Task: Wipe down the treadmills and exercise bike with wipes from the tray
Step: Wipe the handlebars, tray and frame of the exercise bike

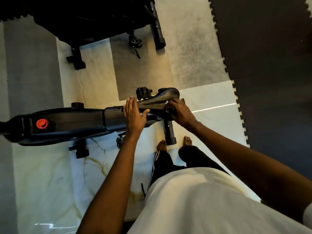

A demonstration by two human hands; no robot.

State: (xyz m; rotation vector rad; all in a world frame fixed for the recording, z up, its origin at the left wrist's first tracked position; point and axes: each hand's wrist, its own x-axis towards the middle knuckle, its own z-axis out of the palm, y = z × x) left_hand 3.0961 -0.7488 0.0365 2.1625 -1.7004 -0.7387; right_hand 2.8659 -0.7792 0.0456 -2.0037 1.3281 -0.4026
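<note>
Bunching a white wipe in curled fingers, the right hand presses it against the near edge of the saddle, toward its wide rear. The left hand lies flat on the saddle's narrow front, fingers straight, and seems to steady it. To do this well, brace with that flat hand, drag the wipe across the whole top and round both side edges, and refold to a clean face. The exercise bike stands on pale floor tiles; the tray is out of sight.
</note>
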